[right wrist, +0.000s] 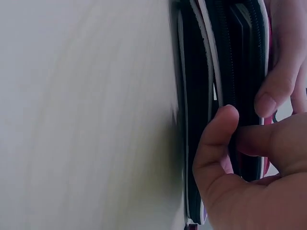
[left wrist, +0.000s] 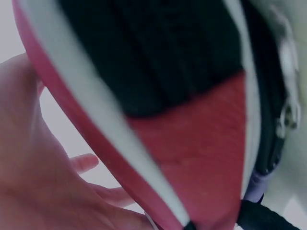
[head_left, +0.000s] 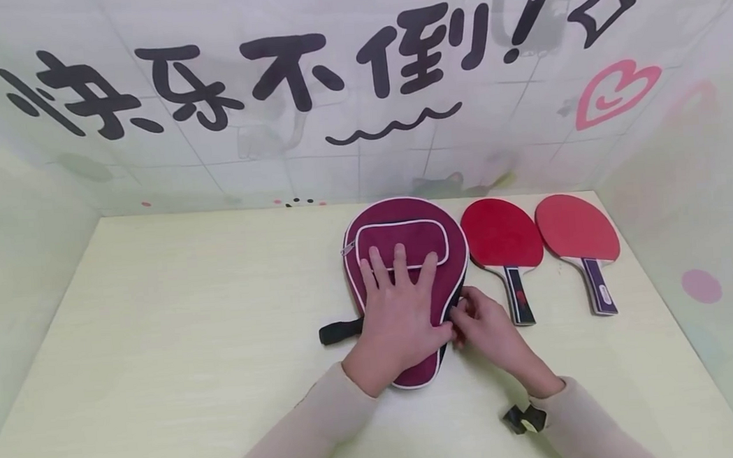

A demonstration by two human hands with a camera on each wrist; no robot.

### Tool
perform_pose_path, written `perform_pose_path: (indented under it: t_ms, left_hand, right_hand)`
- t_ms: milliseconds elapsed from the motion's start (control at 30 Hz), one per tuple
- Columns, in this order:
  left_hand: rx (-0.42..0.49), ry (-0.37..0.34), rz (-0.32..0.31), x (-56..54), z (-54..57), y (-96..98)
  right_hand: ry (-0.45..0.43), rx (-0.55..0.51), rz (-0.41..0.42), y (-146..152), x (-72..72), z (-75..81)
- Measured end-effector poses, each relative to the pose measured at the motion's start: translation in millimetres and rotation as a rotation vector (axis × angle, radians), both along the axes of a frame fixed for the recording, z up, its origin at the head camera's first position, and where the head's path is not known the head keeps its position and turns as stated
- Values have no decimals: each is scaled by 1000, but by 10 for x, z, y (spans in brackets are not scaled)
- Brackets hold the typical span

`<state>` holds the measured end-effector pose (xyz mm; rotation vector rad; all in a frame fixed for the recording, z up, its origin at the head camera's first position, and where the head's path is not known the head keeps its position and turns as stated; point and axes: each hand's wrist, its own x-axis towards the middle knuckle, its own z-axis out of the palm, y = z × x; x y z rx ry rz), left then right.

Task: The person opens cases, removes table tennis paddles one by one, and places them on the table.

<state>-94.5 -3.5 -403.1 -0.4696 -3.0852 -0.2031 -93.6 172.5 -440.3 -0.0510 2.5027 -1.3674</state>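
Observation:
A maroon table tennis paddle case (head_left: 408,289) with white piping lies on the table, its round end toward the wall. My left hand (head_left: 400,318) rests on its front with fingers spread, the fingertips at the small zipped pocket (head_left: 401,242). At the case's right edge my right hand (head_left: 489,330) pinches the black zippered side. In the right wrist view the zipper (right wrist: 225,52) is parted and a dark inside shows; the thumb and index finger (right wrist: 218,129) grip there, close to the left thumb (right wrist: 278,88). The zipper pull is hidden by the fingers.
Two red table tennis paddles, a darker one (head_left: 502,231) and a lighter one (head_left: 577,226), lie to the right of the case, handles toward me. A black strap (head_left: 340,331) sticks out on the case's left. A lettered wall (head_left: 363,166) borders the table's back.

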Motion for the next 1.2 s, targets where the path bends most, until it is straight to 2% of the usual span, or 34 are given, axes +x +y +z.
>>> perform_pose_path:
  t_ms: [133,267,367,500,667,767,867,1000,1067,1200]
  left_hand:
    - [80,-16,-3,13,49,-48]
    - [161,38,-22,60,159,-160]
    - [199,137,-29,114,271,-286]
    - [266,291,1,178,387,-491]
    - [365,475,38,200,409,-719]
    - [405,531,82,207,392,-848]
    - [425,516,166,237,386,-998]
    - [412,438,314,269,380,-1229]
    - [406,377,376,285,363,-1343]
    - [391,223,429,306,264,-1566]
  right_hand:
    - [5,2,13,0,14,23]
    - [24,6,21,13,8,34]
    - [40,16,24,29,0,32]
    - [35,17,35,47,-6,32]
    - [71,78,62,56,-6,45]
    - [99,117,74,54,-2,47]
    - [122,140,86,39,-2,44]
    - [145,183,105,14,-10,46]
    - [143,205,112,8,-15,49]
    - [141,240,115,5,-19,47]
